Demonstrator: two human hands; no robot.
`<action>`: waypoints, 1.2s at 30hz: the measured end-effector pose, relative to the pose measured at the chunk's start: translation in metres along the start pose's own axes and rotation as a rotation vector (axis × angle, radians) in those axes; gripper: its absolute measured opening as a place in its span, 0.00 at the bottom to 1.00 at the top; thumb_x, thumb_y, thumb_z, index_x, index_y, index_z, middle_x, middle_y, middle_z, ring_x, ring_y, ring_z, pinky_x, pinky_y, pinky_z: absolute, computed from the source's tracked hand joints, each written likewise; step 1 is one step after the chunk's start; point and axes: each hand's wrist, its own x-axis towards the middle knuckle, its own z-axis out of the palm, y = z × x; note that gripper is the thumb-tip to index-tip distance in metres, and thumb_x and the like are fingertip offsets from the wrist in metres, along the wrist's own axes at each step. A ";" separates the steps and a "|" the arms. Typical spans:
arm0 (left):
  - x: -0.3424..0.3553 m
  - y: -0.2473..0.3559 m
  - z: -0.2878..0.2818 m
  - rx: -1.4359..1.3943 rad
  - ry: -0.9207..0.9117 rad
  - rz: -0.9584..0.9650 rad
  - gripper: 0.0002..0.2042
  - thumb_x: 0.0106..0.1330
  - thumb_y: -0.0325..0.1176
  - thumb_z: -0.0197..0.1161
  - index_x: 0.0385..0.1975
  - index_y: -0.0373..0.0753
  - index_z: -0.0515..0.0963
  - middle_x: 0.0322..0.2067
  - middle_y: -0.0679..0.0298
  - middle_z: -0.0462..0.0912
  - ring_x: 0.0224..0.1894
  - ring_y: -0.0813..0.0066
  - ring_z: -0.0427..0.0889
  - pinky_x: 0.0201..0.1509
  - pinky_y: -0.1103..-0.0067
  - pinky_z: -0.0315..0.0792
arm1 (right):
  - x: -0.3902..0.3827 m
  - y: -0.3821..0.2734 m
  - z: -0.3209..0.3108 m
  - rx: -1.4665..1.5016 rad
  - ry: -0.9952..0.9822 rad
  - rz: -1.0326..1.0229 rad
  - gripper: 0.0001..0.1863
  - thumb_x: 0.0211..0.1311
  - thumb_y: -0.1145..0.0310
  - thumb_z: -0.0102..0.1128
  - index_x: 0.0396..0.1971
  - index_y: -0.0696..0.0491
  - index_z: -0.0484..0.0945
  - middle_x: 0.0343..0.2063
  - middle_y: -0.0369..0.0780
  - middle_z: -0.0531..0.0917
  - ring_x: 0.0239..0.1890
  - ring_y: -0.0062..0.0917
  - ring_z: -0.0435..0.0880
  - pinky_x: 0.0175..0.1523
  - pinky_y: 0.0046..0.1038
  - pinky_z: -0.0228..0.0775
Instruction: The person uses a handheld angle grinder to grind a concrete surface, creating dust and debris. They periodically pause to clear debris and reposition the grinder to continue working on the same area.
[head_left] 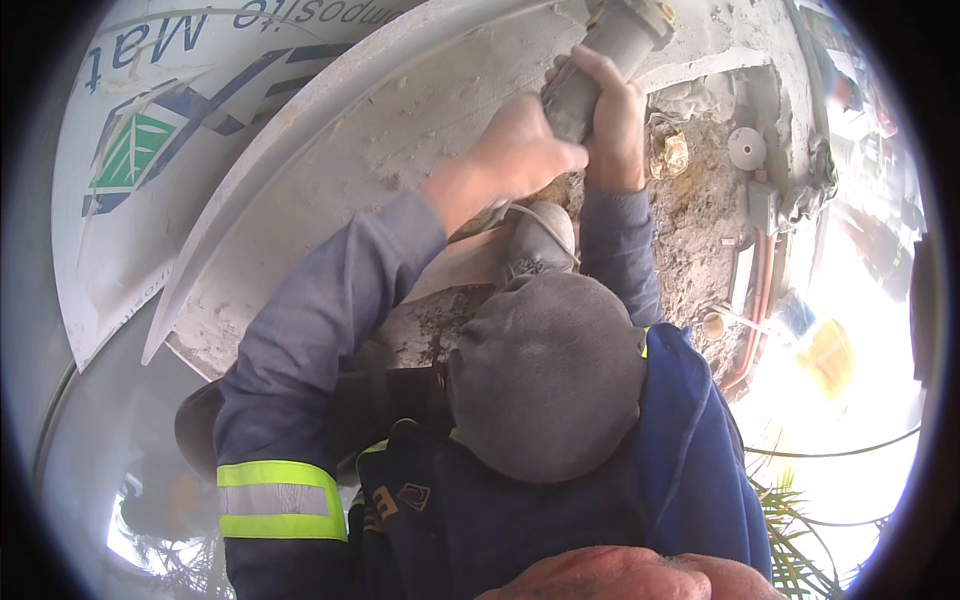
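A grey pipe (577, 98) with a wider collar at its far end slants away from me at the upper middle. My right hand (612, 112) wraps its fingers around the pipe from the right. On the other side, my left hand (515, 150) is curled at the pipe's near end, its thumb pointing across to the right. Motion slightly blurs that hand, and whatever its fingers close on is hidden. Just below the hands, a second grey pipe end (542, 236) stands in the cavity with a pale cord or strap around it.
A curved pale panel (330, 150) and a printed white board (120, 260) fill the left. Rough broken masonry (700, 200) lies right, with a white disc (746, 148) and orange conduit (765, 290). A rounded grey cloth-covered shape (550, 380) is nearest me. Palm fronds (790, 520) show lower right.
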 end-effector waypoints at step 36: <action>0.010 0.016 -0.007 -0.023 0.049 0.054 0.05 0.59 0.25 0.67 0.29 0.28 0.82 0.24 0.63 0.79 0.26 0.76 0.78 0.28 0.73 0.69 | 0.023 -0.002 0.003 0.128 -0.027 -0.014 0.17 0.65 0.68 0.65 0.45 0.65 0.76 0.34 0.48 0.84 0.34 0.32 0.87 0.39 0.32 0.84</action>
